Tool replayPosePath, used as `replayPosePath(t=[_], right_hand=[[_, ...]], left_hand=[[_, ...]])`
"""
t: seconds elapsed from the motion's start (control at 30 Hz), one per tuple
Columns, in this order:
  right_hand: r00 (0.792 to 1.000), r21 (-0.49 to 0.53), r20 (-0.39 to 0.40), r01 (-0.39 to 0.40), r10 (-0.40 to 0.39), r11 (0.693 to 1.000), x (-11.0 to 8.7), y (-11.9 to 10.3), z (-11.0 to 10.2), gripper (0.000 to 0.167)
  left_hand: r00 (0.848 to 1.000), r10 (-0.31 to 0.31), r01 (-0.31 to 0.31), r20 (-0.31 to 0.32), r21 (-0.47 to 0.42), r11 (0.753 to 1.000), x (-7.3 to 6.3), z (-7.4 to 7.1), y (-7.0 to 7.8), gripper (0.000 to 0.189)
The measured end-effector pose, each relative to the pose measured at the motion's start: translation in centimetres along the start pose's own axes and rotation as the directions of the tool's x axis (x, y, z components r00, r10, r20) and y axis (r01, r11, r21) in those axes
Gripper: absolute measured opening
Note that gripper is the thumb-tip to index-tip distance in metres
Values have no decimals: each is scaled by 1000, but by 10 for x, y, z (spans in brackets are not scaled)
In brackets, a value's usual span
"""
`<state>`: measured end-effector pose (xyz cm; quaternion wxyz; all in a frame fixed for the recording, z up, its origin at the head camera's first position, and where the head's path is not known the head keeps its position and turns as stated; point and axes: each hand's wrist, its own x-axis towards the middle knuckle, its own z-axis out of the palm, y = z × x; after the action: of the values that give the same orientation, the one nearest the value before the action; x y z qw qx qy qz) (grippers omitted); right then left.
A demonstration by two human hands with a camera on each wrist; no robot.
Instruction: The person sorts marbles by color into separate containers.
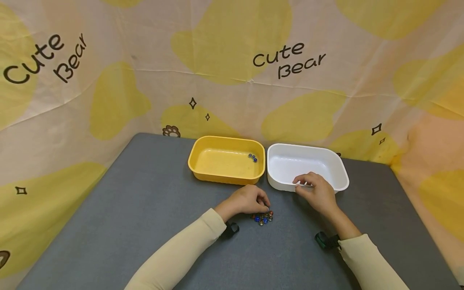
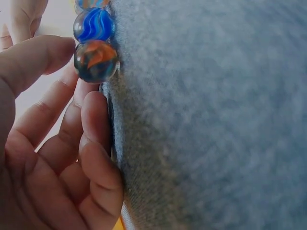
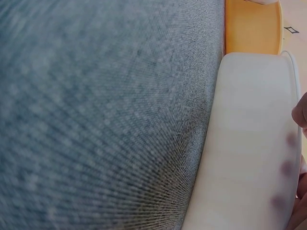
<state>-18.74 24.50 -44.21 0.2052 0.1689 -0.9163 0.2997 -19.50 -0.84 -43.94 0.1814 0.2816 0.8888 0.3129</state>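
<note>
My left hand (image 1: 250, 200) is over a small cluster of glass marbles (image 1: 266, 221) on the grey tabletop. Its thumb and index finger pinch an orange-and-dark marble (image 2: 96, 62); a blue swirled marble (image 2: 94, 25) lies against it. The other fingers curl inward. My right hand (image 1: 319, 194) grips the front rim of a white plastic tub (image 1: 308, 149), thumb at the rim and fingers inside. Dark fingertip spots show through the tub wall (image 3: 249, 139) in the right wrist view, where most of that hand is cut off.
A yellow tub (image 1: 226, 179) stands left of the white one, with several blue marbles (image 1: 253, 158) inside at its right end. Both tubs sit near the back edge of the grey table (image 1: 145, 201), before a patterned cloth (image 1: 232, 60). Black straps circle both wrists.
</note>
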Motion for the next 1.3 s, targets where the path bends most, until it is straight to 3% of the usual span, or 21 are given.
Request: replayPosePath(t=[0.7, 1.0, 1.3], right_hand=[[1000, 2, -15, 5, -4, 1000, -1, -1, 0, 20], [1000, 1, -10, 0, 0, 1000, 0, -1, 0, 20], [1000, -12, -3, -6, 6, 1000, 0, -1, 1, 20]], left_hand=[[1000, -2, 2, 7, -34, 999, 2, 1, 0, 3], [999, 27, -30, -44, -70, 997, 2, -1, -3, 3], [992, 53, -63, -114, -88, 994, -2, -11, 1, 3]])
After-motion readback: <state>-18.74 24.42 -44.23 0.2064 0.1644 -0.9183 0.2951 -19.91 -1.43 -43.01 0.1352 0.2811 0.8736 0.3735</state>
